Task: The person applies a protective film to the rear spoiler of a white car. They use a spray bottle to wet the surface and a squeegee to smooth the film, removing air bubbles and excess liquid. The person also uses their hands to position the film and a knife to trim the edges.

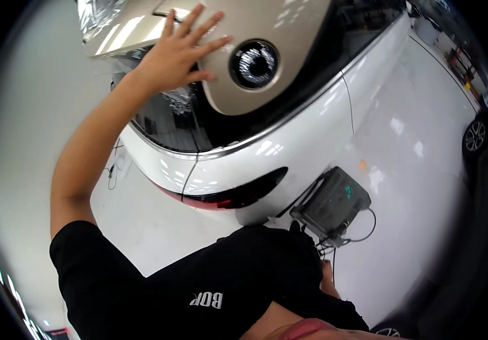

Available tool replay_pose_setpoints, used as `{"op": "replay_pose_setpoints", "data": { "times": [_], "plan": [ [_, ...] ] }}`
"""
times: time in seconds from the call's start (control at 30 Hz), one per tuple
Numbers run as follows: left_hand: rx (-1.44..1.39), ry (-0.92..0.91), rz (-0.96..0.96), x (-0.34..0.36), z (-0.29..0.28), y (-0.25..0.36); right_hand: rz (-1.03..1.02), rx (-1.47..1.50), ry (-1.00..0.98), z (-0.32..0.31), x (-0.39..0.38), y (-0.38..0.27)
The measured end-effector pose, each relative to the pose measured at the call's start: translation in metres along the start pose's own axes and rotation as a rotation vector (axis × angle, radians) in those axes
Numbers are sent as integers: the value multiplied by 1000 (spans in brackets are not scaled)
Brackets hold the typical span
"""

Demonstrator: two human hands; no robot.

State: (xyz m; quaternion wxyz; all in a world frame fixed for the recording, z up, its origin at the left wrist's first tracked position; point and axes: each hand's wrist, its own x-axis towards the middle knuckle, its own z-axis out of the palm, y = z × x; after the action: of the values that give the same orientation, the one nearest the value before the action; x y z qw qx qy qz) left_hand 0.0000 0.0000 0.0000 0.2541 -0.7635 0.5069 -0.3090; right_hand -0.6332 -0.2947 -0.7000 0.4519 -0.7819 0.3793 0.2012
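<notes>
My left hand [179, 54] is stretched up with its fingers spread flat over a glossy beige car trim panel [275, 101]; I cannot tell how firmly it presses. Just right of the fingers, a round black speaker [254, 63] is set into the panel's lower corner. Behind the panel is the dark rear opening of a white car [312, 130]. My right hand [327, 272] hangs low at my side, beside the dark case, mostly hidden by my black shirt; its fingers cannot be made out.
A dark grey case [334, 204] with black cables [363, 235] stands on the pale floor by the car's rear corner. A red and black tail light [235, 195] is close in front of me. Another dark car [476, 153] is at the far right. Crinkled clear film [99, 17] is at upper left.
</notes>
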Motion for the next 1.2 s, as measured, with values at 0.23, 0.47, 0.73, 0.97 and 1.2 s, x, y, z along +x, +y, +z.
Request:
{"op": "replay_pose_setpoints", "data": {
  "times": [0.23, 0.47, 0.73, 0.97, 1.2],
  "plan": [
    [-85, 118, -263, 20, 8, 35, -64, -234, 216, -112, -83, 19],
    [-81, 317, -322, 43, 23, 47, 104, 536, 373, -193, -115, 40],
    [110, 79, -373, 30, 26, 14, -36, 768, 719, -290, -153, -103],
    [152, 89, -262, 19, 27, 5, -521, 647, 876, -264, -68, -255],
    [52, 255, -333, 32, 30, 86, -485, 833, 843, -164, 106, -234]
  ]
}}
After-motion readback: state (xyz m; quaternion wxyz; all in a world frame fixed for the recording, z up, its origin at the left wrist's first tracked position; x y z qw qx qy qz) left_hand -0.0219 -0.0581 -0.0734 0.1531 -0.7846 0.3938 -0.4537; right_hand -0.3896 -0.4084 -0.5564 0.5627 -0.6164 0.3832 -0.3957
